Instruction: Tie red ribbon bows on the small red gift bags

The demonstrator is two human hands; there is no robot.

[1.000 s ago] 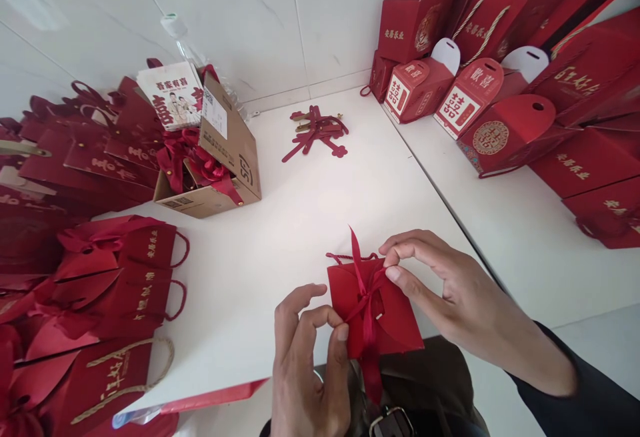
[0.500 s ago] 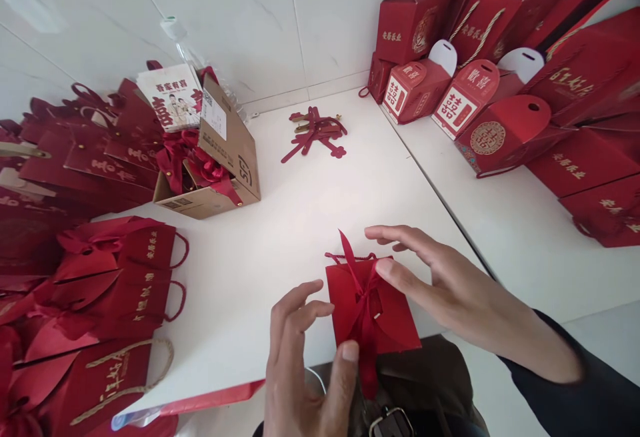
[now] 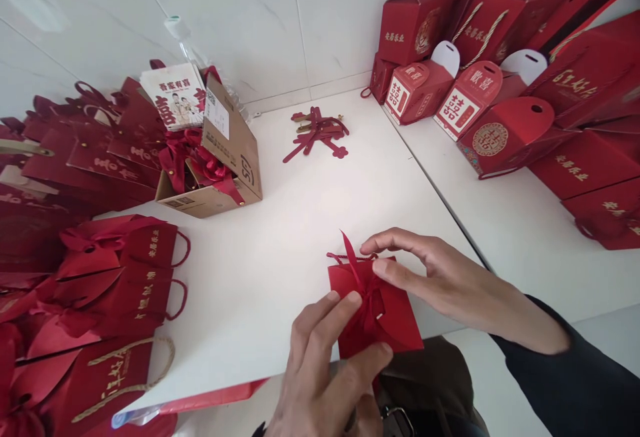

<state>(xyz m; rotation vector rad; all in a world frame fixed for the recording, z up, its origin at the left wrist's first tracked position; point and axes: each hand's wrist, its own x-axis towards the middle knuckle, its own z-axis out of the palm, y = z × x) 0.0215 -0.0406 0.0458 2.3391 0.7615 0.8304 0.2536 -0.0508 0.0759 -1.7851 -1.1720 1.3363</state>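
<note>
A small red gift box (image 3: 400, 310) lies at the front edge of the white table, with a twisted cord handle at its far side. Across its top runs a red ribbon (image 3: 369, 293) tied in a bow, one pointed tail sticking up. My left hand (image 3: 325, 363) reaches over the box's left side, fingers and thumb apart, fingertips at the ribbon; it hides part of the box. At the far right corner, my right hand (image 3: 425, 267) has its thumb by the bow and its fingers stretched beyond the edge, a gap between them.
A cardboard box (image 3: 235, 157) with red ribbons and printed cards stands back left. Several ribbon strips (image 3: 320, 133) lie near the wall. Red bags (image 3: 120, 277) line the left side. Red gift boxes (image 3: 495, 140) are stacked at right, beyond a table seam.
My left hand has moved right and up onto the box, its fingertips now at the ribbon. My right hand has shifted slightly left, its index finger curling nearer the thumb.
</note>
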